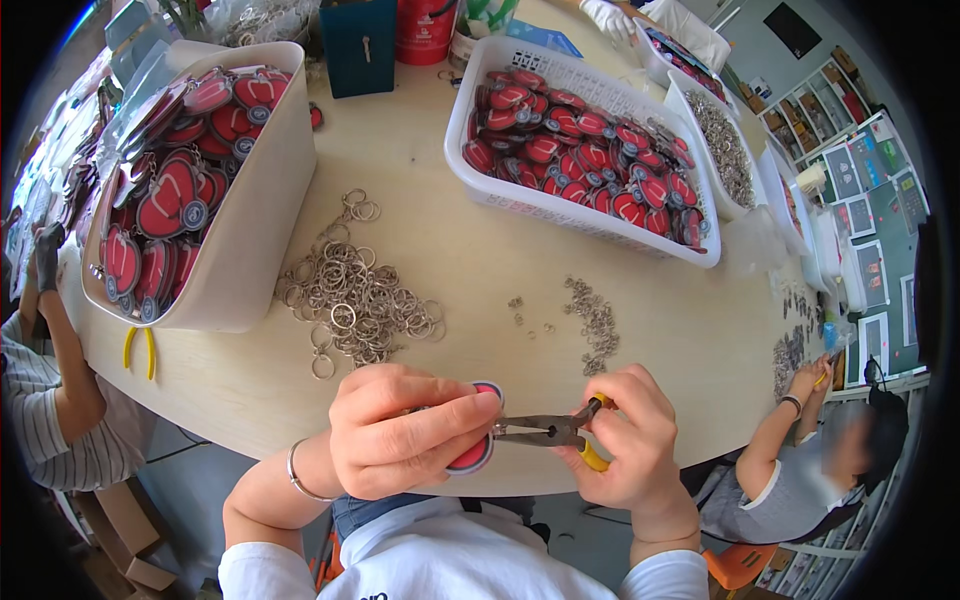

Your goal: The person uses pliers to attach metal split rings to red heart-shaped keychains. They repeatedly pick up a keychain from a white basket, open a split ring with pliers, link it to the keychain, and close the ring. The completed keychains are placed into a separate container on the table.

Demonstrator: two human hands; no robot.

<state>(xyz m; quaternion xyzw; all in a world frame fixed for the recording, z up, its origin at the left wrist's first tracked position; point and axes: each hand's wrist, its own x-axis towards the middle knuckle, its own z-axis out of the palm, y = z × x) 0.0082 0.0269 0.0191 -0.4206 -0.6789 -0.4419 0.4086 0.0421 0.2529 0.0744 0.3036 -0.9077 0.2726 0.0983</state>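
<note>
Nearest the camera was the person's white shirt (450,560), and just above it both hands met at the worktop's (480,240) near edge. The left hand (400,430) had its fingers (455,420) closed around a red heart-shaped tag (478,455), pinching it flat at its rim. The right hand (630,445) was wrapped shut on the yellow handles of a pair of pliers (545,432), whose nose pointed toward nine o'clock and met the tag's edge. Whether a ring sat in the nose was too small to tell.

At twelve o'clock from the hands lay a heap of split key rings (355,300); toward one o'clock, a scatter of small jump rings (595,320). Farther out stood a beige tub (265,200) at ten o'clock and a white basket (590,215) at one o'clock, both full of red tags. A second pair of yellow pliers (140,345) lay at nine o'clock.

To my eye the risk sat at the nose: a hard squeeze could slip off the tag's edge, nip the left fingertips close by, or fling a small ring off the near edge.
</note>
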